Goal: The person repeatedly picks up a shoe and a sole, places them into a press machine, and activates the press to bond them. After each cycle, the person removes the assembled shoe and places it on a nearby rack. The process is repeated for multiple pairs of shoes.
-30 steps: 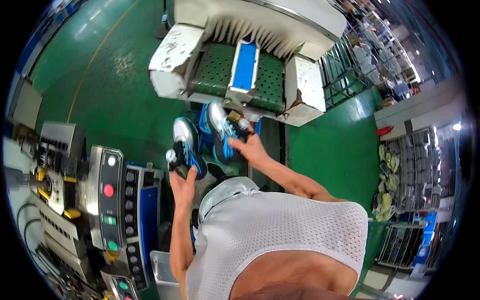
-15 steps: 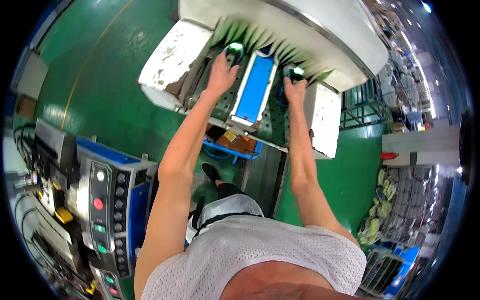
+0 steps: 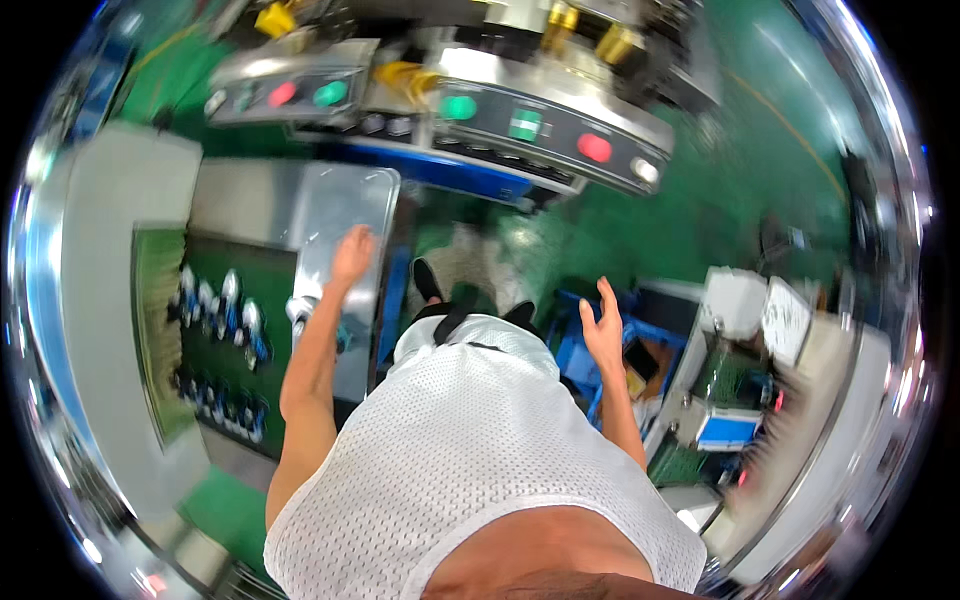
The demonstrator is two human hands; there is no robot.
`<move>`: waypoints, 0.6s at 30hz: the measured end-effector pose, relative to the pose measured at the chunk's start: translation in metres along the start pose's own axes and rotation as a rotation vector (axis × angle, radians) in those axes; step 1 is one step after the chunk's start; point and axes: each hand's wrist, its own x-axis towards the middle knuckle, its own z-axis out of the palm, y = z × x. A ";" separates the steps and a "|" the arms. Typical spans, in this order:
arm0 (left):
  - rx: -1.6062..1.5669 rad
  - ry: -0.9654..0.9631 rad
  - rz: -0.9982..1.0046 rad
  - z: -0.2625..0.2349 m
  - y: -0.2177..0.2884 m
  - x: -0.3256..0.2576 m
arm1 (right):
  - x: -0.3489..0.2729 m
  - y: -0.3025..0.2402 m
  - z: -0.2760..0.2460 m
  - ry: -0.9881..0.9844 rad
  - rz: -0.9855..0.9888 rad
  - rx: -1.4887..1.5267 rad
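A machine with control panels (image 3: 555,130) spans the top of the frame. At the left, a dark green belt (image 3: 255,265) carries two rows of shoes (image 3: 231,287). Left of centre lies a metal tray (image 3: 335,200); right of centre, a blue crate (image 3: 575,350). The right hand (image 3: 603,330) hangs near the crate, bare, thumb spread from straight fingers. The left hand (image 3: 352,257) is over the tray, fingers blurred, grip impossible to tell. A white-and-blue shoe (image 3: 300,308) sits at the tray's left edge, partly behind the forearm.
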 end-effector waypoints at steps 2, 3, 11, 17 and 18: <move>0.421 0.195 -0.059 -0.082 -0.112 -0.038 | 0.013 0.004 0.029 -0.123 0.011 -0.078; 0.306 0.393 -0.143 -0.118 -0.148 -0.061 | 0.020 -0.005 0.040 -0.194 0.052 -0.129; 0.204 0.218 -0.798 -0.229 -0.281 -0.161 | 0.061 -0.024 0.100 -0.415 0.164 -0.438; 0.363 -0.002 -0.740 -0.111 -0.323 -0.231 | 0.066 -0.044 0.100 -0.448 0.095 -0.528; 0.358 0.042 -0.737 -0.114 -0.323 -0.229 | 0.065 -0.045 0.102 -0.465 0.064 -0.532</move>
